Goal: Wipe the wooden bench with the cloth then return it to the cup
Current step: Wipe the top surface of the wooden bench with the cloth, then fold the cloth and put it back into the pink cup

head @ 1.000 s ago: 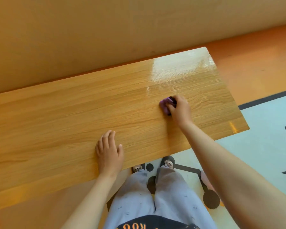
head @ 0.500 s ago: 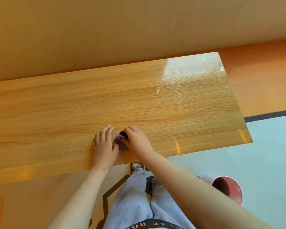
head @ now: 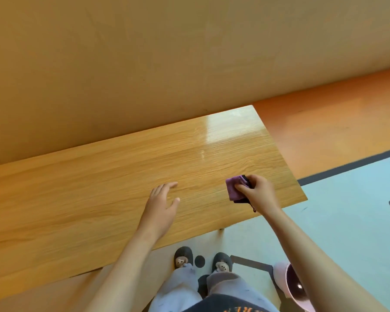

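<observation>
A glossy wooden bench (head: 104,190) runs along the wall. My right hand (head: 258,192) pinches a small purple cloth (head: 234,188) near the bench's right end, close to its front edge; the cloth looks lifted off or just touching the wood. My left hand (head: 161,206) hovers over the middle of the bench with straight, spread fingers and holds nothing. A pink cup (head: 294,287) with a dark inside stands on the floor at the lower right, partly hidden by my right forearm.
A tan wall (head: 167,64) rises right behind the bench. Orange floor (head: 336,122) lies past the bench's right end. A pale blue mat (head: 347,221) with dark lines covers the floor in front. My slippered feet (head: 200,261) stand by the bench's front edge.
My right hand carried the cloth from beside my left hand back toward the bench's right end. My left hand lifted and its fingers spread. The camera view tilted up.
</observation>
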Demonstrator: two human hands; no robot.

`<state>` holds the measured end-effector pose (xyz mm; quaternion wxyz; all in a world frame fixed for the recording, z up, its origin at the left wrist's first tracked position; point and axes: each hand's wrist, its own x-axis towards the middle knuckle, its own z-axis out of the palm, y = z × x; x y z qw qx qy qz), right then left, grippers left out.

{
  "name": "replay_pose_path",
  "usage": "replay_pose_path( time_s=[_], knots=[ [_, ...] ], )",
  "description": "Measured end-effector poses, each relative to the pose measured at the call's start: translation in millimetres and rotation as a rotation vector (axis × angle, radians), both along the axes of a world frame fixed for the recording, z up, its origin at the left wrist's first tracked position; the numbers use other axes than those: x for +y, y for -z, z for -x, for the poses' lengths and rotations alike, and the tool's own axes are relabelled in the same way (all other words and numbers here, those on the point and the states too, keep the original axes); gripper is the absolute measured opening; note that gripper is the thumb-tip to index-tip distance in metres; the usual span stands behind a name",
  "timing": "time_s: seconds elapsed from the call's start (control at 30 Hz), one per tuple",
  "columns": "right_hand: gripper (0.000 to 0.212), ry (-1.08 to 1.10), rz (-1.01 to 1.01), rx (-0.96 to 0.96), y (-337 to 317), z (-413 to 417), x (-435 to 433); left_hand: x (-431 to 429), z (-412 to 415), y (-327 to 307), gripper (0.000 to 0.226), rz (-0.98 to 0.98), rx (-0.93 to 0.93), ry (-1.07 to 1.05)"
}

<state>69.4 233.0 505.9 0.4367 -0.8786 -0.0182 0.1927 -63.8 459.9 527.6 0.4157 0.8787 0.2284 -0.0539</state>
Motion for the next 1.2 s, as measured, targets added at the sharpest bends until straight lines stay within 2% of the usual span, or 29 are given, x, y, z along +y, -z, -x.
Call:
replay_pose_path(
  time_s=[0.13, 0.23, 0.4, 0.6, 0.8, 0.87, 0.93, 1.1, 1.2],
  knots=[
    [0.009, 0.026, -0.357, 0.16, -54.3, 8.1, -19.4, -27.8, -26.8, -42.0, 0.042, 0.158, -0.078, 0.121],
    [0.014, 0.015, -0.554, 0.227, -87.2, 19.4, -27.7, -44.7, -43.4, -70.2, 0.046, 0.293, -0.137, 0.219],
    [0.037, 0.012, -0.851, 0.337, -122.5, 36.3, -35.8, -67.6, -60.7, -105.9, 0.04, 0.56, -0.166, 0.414],
    [0.033, 0.023, -0.871, 0.215, -140.4, 47.2, -50.6, -87.9, -77.9, -120.4, 0.022, 0.677, -0.214, 0.581],
    [0.016, 0.087, -0.696, 0.025, -147.1, 47.2, -68.3, -94.6, -84.2, -109.1, 0.031, 0.728, -0.246, 0.593],
    [0.009, 0.101, -0.654, -0.01, -151.2, 45.2, -76.9, -96.9, -84.5, -107.4, 0.021, 0.685, -0.256, 0.574],
    [0.005, 0.118, -0.638, -0.01, -154.6, 44.6, -82.9, -97.3, -84.7, -106.0, 0.022, 0.635, -0.249, 0.558],
    [0.012, 0.185, -0.665, 0.032, -152.6, 46.3, -83.0, -99.9, -82.9, -104.9, 0.024, 0.5, -0.25, 0.493],
    [0.023, 0.269, -0.775, 0.091, -150.4, 45.6, -84.0, -103.4, -79.3, -108.2, 0.032, 0.312, -0.363, 0.5]
  ],
)
